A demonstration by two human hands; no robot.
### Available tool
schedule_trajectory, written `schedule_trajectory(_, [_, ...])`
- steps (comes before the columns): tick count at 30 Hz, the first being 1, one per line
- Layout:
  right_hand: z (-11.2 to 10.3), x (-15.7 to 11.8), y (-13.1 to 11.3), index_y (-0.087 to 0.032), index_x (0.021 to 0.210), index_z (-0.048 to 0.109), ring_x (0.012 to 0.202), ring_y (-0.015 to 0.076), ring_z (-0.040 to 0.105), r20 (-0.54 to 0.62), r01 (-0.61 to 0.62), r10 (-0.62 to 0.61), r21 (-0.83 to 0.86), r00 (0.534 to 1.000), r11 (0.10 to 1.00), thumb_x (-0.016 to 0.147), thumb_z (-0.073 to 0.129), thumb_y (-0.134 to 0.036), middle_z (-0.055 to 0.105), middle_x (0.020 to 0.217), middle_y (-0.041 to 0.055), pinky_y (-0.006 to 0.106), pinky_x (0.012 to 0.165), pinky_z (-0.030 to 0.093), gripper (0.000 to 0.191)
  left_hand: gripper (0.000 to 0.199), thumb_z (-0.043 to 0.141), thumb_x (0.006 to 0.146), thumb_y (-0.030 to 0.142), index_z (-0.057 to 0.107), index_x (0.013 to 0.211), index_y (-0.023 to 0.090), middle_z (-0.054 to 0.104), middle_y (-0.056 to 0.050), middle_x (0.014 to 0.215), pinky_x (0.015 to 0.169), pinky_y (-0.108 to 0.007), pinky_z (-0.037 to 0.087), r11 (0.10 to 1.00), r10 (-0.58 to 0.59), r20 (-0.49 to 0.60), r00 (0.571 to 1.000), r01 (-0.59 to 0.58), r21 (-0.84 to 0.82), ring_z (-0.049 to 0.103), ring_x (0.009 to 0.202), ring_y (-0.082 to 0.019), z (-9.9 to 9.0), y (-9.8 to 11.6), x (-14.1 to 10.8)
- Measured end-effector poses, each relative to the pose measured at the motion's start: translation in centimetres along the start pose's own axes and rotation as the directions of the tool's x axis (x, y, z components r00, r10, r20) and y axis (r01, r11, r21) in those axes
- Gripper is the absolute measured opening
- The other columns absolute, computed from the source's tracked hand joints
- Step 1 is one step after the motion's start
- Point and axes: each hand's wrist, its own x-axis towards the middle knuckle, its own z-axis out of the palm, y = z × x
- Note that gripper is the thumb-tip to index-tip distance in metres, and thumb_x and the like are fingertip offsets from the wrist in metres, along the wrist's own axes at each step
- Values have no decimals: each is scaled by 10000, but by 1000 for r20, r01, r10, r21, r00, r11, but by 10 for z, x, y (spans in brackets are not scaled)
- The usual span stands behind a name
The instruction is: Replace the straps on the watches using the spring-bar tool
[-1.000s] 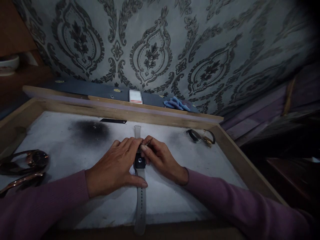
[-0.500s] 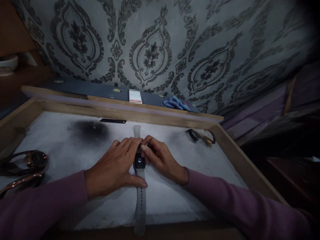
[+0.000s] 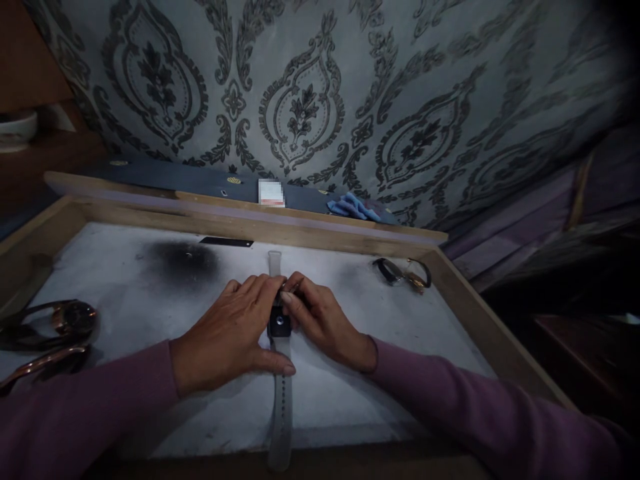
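Observation:
A watch with a dark square case point(image 3: 280, 323) and a pale grey strap point(image 3: 281, 420) lies lengthwise on the white tray bottom. My left hand point(image 3: 227, 333) rests over its left side, thumb stretched across the lower strap and fingertips at the upper end of the case. On the other side, my right hand point(image 3: 325, 320) has thumb and forefinger pinched at the top of the case. Something small and thin shows between those fingertips, too small to name. The fingers hide the join of case and upper strap.
Two watches, one round-faced point(image 3: 75, 319) and one rose-gold point(image 3: 47, 363), lie at the left. A black flat strip point(image 3: 226, 242) sits near the back wall, another watch point(image 3: 403, 275) at the back right. A blue cloth point(image 3: 354, 207) and a small box point(image 3: 271, 193) are beyond the wooden rim point(image 3: 240, 213).
My right fingertips have shifted very slightly at the top of the watch case. My left hand and the watch look the same.

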Motion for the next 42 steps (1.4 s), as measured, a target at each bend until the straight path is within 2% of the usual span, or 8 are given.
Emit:
schedule_trajectory(3, [1, 0, 0, -203, 848, 444, 526, 91, 452, -6, 11, -11, -7, 1000, 1000, 975, 444, -276, 474, 652, -48, 220, 521, 392, 146, 769, 779, 705, 504, 372, 1291, 215, 566, -69, 1204, 856, -398, 410, 1000, 9, -7, 1000, -9, -9, 524, 1087, -286, 0, 0, 0])
schedule_trajectory(8, [0, -1, -1, -200, 842, 439, 514, 83, 442, 11, -54, 53, 109, 999, 993, 978, 452, -331, 483, 656, -49, 218, 512, 396, 190, 747, 772, 714, 494, 370, 1281, 220, 569, -72, 1207, 854, -393, 411, 1000, 4, -2, 1000, -4, -11, 525, 1085, -285, 0, 0, 0])
schedule_trajectory(14, [1, -1, 2, -194, 844, 458, 520, 78, 444, 14, -65, 63, 131, 998, 989, 978, 462, -354, 493, 671, -40, 217, 505, 398, 209, 738, 760, 729, 500, 369, 1288, 217, 566, -70, 1209, 863, -406, 411, 1000, 10, -7, 1000, -11, -15, 524, 1087, -281, -1, 0, -1])
schedule_trajectory(30, [-3, 0, -3, -202, 852, 442, 503, 98, 453, 11, -30, 30, -19, 999, 999, 976, 440, -294, 480, 603, -56, 230, 521, 391, 155, 756, 786, 702, 491, 387, 1275, 202, 566, -83, 1210, 877, -419, 416, 1000, -2, 5, 1000, 2, 4, 524, 1096, -296, -2, 0, 0])
schedule_trajectory(42, [-2, 0, -4, -208, 853, 445, 545, 100, 460, 13, 25, -24, -75, 1000, 997, 981, 432, -265, 482, 645, -40, 227, 523, 408, 141, 720, 754, 736, 493, 387, 1286, 208, 563, -62, 1192, 870, -401, 413, 1000, 8, -5, 1000, -8, -10, 521, 1079, -274, -1, 0, -1])
